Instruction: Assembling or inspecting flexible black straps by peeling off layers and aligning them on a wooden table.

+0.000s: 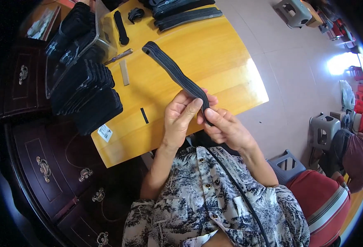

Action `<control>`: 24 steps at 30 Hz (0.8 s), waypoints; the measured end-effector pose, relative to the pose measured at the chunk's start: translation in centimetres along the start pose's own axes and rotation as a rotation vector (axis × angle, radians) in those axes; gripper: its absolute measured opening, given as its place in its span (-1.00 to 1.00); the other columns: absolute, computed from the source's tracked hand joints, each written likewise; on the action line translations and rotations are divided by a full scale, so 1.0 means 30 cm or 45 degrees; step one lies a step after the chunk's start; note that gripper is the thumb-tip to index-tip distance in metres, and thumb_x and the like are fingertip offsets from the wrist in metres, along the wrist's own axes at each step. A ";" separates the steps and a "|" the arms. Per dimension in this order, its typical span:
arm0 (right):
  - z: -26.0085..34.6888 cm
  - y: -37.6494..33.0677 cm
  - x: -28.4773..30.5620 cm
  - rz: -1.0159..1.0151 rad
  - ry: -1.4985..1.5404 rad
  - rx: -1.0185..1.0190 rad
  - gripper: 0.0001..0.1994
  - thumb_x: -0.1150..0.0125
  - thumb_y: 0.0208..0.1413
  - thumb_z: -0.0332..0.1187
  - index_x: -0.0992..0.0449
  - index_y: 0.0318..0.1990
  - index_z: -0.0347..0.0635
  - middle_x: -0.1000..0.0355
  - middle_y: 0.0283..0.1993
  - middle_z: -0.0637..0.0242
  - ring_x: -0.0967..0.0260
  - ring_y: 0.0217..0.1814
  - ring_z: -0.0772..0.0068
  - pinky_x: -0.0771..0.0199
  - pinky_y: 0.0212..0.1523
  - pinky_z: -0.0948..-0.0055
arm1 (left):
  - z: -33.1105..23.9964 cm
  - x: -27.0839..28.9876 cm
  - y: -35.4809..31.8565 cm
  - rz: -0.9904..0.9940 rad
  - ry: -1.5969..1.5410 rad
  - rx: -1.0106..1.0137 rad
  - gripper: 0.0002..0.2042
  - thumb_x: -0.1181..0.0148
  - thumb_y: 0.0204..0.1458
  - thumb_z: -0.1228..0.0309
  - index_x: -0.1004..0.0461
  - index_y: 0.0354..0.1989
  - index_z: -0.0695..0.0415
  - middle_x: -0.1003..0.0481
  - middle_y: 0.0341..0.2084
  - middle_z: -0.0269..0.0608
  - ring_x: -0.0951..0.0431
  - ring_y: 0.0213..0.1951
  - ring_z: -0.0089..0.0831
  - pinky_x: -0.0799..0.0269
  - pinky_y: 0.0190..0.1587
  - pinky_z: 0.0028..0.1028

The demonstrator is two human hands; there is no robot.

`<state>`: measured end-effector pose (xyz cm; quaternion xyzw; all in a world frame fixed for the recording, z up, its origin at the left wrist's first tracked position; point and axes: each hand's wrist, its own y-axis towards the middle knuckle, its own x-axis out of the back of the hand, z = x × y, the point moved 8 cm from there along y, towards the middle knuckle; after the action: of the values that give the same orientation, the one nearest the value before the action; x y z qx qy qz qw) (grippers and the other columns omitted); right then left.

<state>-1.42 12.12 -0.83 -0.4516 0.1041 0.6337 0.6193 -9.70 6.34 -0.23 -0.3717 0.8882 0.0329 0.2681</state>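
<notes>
A long black strap with grey stripes (171, 67), apparently layered or folded, slants over the yellow table, its far end raised away from me. My left hand (182, 114) pinches it near its close end, thumb on top. Just right of that, my right hand (225, 126) grips the tip between thumb and fingers. On the table to the left lie a small black strip (144, 115), a flat beige strip (124, 73) and a slim purple-handled tool (119, 57). Further back are a narrow black strap (121, 28) and a small black coil (136, 15).
Stacked black fabric pieces (84, 92) and a clear plastic bin (94, 43) crowd the table's left side. More striped straps (188, 19) lie at the back. Dark drawers (41, 156) stand left; grey stools (325, 131), a red bag (321, 201) and another person (356, 158) are right.
</notes>
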 end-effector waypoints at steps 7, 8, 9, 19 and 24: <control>0.050 -0.010 0.019 -0.390 -0.881 0.343 -0.62 0.09 0.32 -0.03 -0.39 -0.19 -0.22 -0.17 -0.59 0.53 -0.12 -0.58 0.67 -0.13 -0.58 0.59 | -0.011 0.006 -0.023 -0.039 0.026 -0.004 -0.67 0.03 0.25 0.36 -0.28 0.12 0.26 -0.50 -0.08 0.01 -0.51 -0.01 -0.28 -0.37 0.08 -0.39; -0.008 -0.004 0.004 -0.231 -0.415 0.091 -0.61 0.08 0.32 -0.03 -0.38 -0.22 -0.24 -0.18 -0.59 0.50 -0.15 -0.57 0.62 -0.18 -0.55 0.55 | -0.015 -0.001 -0.026 -0.002 -0.090 0.046 -0.64 0.08 0.27 0.35 -0.23 0.18 0.25 -0.49 -0.06 0.00 -0.50 -0.01 -0.32 -0.37 0.06 -0.41; -0.011 -0.003 0.000 -0.228 -0.416 0.092 -0.61 0.08 0.32 -0.03 -0.38 -0.22 -0.24 -0.18 -0.59 0.50 -0.15 -0.57 0.62 -0.18 -0.55 0.55 | -0.043 -0.002 -0.022 0.005 -0.107 -0.048 -0.58 0.13 0.29 0.32 -0.13 0.25 0.25 -0.46 -0.02 0.06 -0.48 0.03 -0.23 -0.34 0.11 -0.33; 0.069 -0.020 -0.039 -0.544 -1.232 0.562 -0.64 -0.06 0.25 -0.13 -0.32 -0.04 -0.26 -0.34 -0.53 0.13 -0.35 -0.48 0.23 -0.33 -0.41 0.32 | -0.099 0.045 -0.005 -0.256 0.139 -0.172 -0.75 -0.03 0.23 0.34 -0.35 -0.07 0.27 -0.53 -0.27 0.02 -0.59 -0.21 -0.27 -0.52 -0.06 -0.30; -0.012 -0.020 -0.017 -0.400 -0.899 0.252 -0.67 -0.04 0.27 -0.17 -0.35 0.01 -0.23 -0.26 -0.53 0.22 -0.26 -0.47 0.40 -0.29 -0.39 0.41 | -0.126 0.055 0.006 -0.285 0.152 -0.165 -0.66 0.05 0.27 0.31 -0.24 0.08 0.31 -0.50 -0.16 0.09 -0.58 -0.14 -0.19 -0.53 -0.04 -0.28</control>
<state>-0.84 11.65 -0.41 -0.1546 -0.1249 0.6344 0.7470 -12.48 4.43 2.15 -0.4863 0.8515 0.0377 0.1923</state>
